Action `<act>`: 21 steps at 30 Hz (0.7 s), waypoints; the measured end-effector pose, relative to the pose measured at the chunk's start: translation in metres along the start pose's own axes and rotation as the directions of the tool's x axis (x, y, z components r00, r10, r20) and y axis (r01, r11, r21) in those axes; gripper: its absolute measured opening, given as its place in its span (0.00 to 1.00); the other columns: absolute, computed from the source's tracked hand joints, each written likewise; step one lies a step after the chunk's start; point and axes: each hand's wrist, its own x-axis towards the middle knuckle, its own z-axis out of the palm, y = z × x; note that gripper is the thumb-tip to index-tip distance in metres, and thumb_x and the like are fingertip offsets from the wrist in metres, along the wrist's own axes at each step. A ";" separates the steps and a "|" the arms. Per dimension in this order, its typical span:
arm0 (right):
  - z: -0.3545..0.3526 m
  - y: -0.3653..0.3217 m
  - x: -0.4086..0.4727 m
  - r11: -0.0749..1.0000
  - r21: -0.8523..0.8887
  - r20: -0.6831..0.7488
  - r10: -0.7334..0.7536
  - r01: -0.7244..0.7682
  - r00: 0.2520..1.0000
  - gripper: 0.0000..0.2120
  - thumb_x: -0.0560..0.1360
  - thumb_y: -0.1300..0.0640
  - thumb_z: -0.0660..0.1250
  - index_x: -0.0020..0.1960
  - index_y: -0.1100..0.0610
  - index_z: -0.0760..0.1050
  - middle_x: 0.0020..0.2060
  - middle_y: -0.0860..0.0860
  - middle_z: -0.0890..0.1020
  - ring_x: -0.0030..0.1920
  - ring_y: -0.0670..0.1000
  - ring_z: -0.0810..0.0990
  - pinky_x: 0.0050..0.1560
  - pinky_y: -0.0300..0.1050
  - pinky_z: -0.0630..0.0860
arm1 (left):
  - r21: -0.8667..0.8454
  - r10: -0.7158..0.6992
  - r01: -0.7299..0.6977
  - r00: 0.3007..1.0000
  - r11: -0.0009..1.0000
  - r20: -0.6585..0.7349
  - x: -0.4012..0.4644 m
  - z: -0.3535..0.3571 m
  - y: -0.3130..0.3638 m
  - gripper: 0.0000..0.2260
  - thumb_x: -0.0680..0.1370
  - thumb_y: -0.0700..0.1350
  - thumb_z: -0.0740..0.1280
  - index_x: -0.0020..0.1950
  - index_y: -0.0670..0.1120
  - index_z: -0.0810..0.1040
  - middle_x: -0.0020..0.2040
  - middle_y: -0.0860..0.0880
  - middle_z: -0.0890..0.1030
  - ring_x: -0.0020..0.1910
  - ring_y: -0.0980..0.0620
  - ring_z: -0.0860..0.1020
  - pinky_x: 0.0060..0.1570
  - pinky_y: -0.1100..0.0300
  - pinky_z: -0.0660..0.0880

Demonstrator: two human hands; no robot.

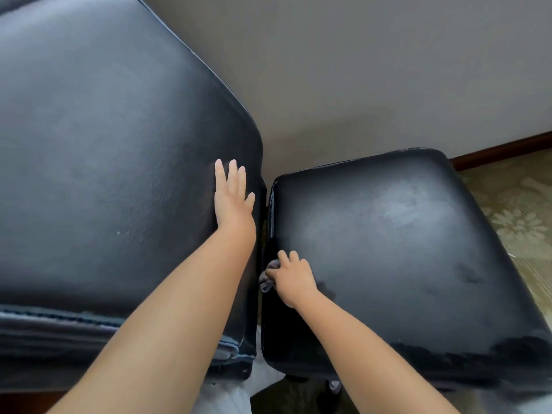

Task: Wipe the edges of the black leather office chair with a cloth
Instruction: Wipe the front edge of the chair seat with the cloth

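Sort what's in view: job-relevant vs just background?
In the job:
- cloth, bunched in right hand
- chair seat, left edge being wiped
- chair back, left hand flat on it

Background:
- wall
- baseboard
- patterned carpet

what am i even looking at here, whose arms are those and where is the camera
There is one picture, taken by a wide-angle camera worn on a person's head, looking forward and down, so the two bare arms are that person's own. No machine is involved. The left hand lies flat, fingers straight, on the big black leather chair back. The right hand grips a small grey cloth against the left edge of the black leather seat, in the gap between the two cushions. Behind is a plain wall, and patterned carpet shows at right.
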 end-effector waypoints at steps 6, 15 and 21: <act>0.003 -0.005 -0.044 1.000 0.013 0.144 -0.001 0.000 0.990 0.20 0.77 0.58 0.63 0.67 0.47 0.68 0.65 0.54 0.62 0.62 0.58 0.63 0.54 0.49 0.66 | -0.264 0.053 -0.035 0.997 0.964 0.061 -0.026 -0.021 -0.021 0.25 0.81 0.56 0.51 0.77 0.49 0.57 0.78 0.42 0.51 0.77 0.41 0.44 0.72 0.37 0.40; 0.006 -0.005 -0.104 0.569 0.747 0.169 0.336 -0.343 0.927 0.13 0.81 0.51 0.57 0.63 0.47 0.74 0.60 0.52 0.64 0.61 0.57 0.65 0.63 0.48 0.66 | -0.604 0.079 -0.077 0.997 0.793 -0.023 -0.081 -0.055 -0.020 0.11 0.77 0.43 0.58 0.57 0.47 0.75 0.62 0.44 0.76 0.68 0.42 0.66 0.73 0.39 0.45; 0.009 -0.030 -0.128 0.024 0.967 0.194 0.567 -0.252 0.800 0.14 0.80 0.58 0.57 0.62 0.54 0.76 0.62 0.57 0.73 0.56 0.54 0.76 0.60 0.48 0.73 | -0.813 -0.046 -0.340 0.912 0.473 -0.408 -0.129 -0.090 0.007 0.07 0.78 0.45 0.57 0.48 0.45 0.73 0.54 0.45 0.78 0.58 0.44 0.73 0.73 0.45 0.51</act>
